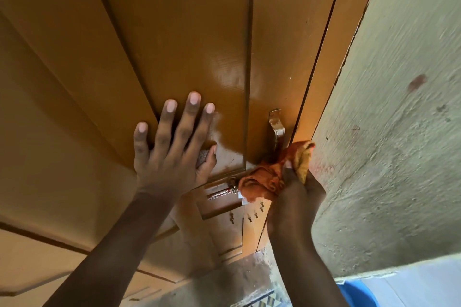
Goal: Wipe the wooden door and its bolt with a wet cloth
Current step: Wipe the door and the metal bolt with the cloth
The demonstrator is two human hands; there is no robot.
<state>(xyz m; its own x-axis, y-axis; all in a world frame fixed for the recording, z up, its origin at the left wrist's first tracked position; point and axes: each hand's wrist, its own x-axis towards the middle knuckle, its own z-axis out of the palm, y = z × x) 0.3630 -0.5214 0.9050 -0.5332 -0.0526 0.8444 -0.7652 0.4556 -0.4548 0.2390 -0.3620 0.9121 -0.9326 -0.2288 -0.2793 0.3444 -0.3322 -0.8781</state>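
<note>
The brown wooden door (pixel 179 32) fills most of the view, with a wet sheen on its raised panel. My left hand (pixel 172 144) lies flat on that panel, fingers spread. My right hand (pixel 294 199) grips a bunched orange cloth (pixel 269 177) and presses it against the door's edge, just below a metal handle (pixel 276 124). The metal bolt (pixel 222 190) sits left of the cloth, partly covered by it. Several screws (pixel 249 217) show below the bolt.
A rough greenish wall (pixel 399 132) stands right of the door frame (pixel 331 57). A blue object (pixel 359 294) is at the bottom right, on a pale floor. A patterned mat (pixel 264 300) lies below the door.
</note>
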